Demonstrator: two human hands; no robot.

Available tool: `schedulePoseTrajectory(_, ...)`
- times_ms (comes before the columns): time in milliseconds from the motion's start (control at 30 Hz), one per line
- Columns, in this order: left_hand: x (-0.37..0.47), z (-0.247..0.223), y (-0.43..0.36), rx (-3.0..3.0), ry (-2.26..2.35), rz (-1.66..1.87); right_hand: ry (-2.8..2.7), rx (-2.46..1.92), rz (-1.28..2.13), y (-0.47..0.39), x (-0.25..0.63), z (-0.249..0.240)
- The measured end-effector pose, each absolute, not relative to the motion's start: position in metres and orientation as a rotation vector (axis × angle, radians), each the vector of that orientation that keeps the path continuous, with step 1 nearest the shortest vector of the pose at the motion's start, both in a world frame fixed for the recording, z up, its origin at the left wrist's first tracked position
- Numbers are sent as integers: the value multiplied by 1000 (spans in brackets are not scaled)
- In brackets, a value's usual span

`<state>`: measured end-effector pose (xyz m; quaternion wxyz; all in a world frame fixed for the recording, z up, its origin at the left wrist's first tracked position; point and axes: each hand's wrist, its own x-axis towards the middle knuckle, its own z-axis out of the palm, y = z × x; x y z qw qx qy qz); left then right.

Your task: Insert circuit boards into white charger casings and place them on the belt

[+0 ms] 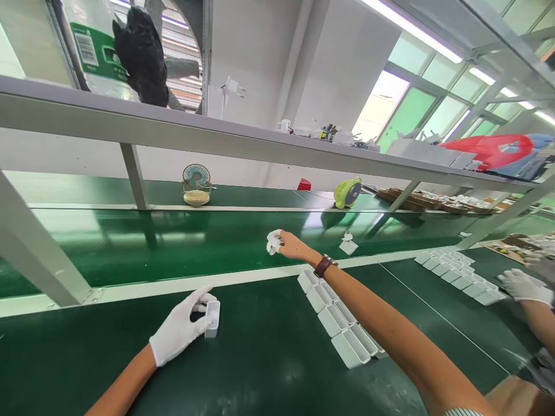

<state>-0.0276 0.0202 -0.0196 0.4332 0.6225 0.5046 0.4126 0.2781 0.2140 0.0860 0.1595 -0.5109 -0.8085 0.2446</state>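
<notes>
My left hand (181,328), in a white glove, grips a small white open-topped plastic case (212,318) between thumb and fingers, on the dark green work surface. Stretched out over the shiny green conveyor belt (234,245) is my right hand (277,241), its white-covered fingers curled. What they hold, if anything, does not show. Beneath my right forearm, rows of white open plastic cases (333,319) lie on the work surface, partly hidden by the arm. A white plug piece (348,245) rests on the belt, right of my right hand.
A co-worker's gloved hand (522,285) is at the right, beside more rows of white cases (459,274). A shelf (243,138) on metal posts (43,248) crosses above the belt. Behind it stand a small fan (196,176) and a green fan (347,192).
</notes>
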Motion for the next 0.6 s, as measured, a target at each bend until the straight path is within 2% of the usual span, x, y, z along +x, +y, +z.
schedulePoseTrajectory(200,-21,-11,8,1592,1374,1026,-2283,-1093,949,96,259,60)
schedulePoseTrajectory(367,-21,-10,6,1687,1454,923,-2182,-953,1128,19,279,30)
schedulePoseTrajectory(467,-22,-12,6,1713,1502,866,-2304,-1066,981,-5,304,25)
schedulePoseTrajectory(600,-21,-12,6,1741,1529,828,-2521,-1181,486,-14,327,24)
